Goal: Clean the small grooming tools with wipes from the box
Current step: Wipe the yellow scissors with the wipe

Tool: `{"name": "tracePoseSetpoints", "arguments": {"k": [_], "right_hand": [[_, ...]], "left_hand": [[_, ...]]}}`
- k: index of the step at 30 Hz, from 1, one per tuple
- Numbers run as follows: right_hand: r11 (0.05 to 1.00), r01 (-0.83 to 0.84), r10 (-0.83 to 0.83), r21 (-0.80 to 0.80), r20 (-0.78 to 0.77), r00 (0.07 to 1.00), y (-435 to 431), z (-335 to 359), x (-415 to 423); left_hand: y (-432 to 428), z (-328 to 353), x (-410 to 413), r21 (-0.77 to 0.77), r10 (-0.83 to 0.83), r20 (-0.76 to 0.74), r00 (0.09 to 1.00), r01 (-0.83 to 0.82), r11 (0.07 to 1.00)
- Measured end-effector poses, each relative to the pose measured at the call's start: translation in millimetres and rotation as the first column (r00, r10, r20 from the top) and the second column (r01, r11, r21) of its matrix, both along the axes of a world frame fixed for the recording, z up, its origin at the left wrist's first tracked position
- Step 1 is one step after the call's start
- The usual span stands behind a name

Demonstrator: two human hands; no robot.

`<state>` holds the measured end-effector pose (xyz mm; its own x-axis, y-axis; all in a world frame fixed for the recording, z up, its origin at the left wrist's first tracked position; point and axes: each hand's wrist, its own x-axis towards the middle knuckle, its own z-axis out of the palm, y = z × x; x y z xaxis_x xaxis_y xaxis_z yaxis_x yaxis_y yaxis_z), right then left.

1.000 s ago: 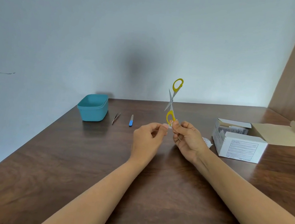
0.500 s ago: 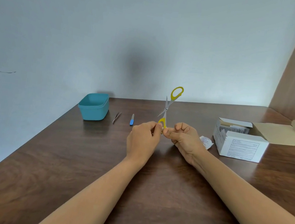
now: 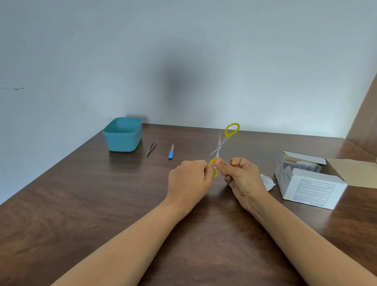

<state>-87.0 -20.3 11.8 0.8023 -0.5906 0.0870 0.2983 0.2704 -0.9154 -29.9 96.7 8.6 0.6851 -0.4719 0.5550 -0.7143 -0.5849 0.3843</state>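
Note:
Small scissors (image 3: 219,146) with yellow handle loops stand upright above the table, blades spread open, one loop at the top. My right hand (image 3: 243,179) pinches the lower loop between thumb and fingers. My left hand (image 3: 190,180) pinches a small white bit of wipe (image 3: 214,168) against that same loop; most of the wipe is hidden by the fingers. Tweezers (image 3: 152,148) and a blue-handled nail file (image 3: 171,151) lie on the table further back on the left. The white wipe box (image 3: 307,187) stands open on the right.
A teal plastic tub (image 3: 122,134) sits at the back left, close to the wall. A torn white wrapper (image 3: 267,181) lies between my right hand and the box. The box's brown flap (image 3: 362,173) lies open to the right. A wooden panel rises at the far right.
The scissors have come down and tilted so the upper loop leans right. Both hands dropped a little toward the table and stayed together at the lower loop.

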Motion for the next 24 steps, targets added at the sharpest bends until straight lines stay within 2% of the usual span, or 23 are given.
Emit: {"name": "tracePoseSetpoints", "arguments": {"k": [6, 9, 14, 16, 21, 24], "right_hand": [[0.978, -0.073, 0.052, -0.195, -0.108, 0.993, 4, -1, 0], [0.986, -0.052, 0.036, -0.159, -0.099, 0.994, 2, -1, -1], [0.999, -0.002, 0.004, 0.053, -0.024, 1.0, -4, 1, -2], [0.999, 0.001, 0.0, 0.036, -0.024, 1.0, -5, 0, 0], [0.986, -0.053, 0.033, -0.156, -0.126, 0.991, 1, -1, 1], [0.987, -0.061, 0.042, -0.149, -0.13, 0.991, 0, 1, 1]], "left_hand": [[3, 1, 8, -0.057, 0.079, -0.041, 0.996, -0.081, 0.995], [3, 1, 10, -0.051, 0.014, -0.038, 0.999, -0.016, 0.999], [-1, -4, 5, 0.001, -0.083, 0.0, 0.997, 0.083, 0.997], [-2, -4, 3, 0.012, -0.055, 0.004, 0.998, 0.055, 0.998], [3, -2, 10, -0.029, 0.034, -0.065, 0.997, -0.036, 0.999], [1, -4, 12, -0.037, 0.001, -0.093, 0.996, -0.004, 0.999]]}}
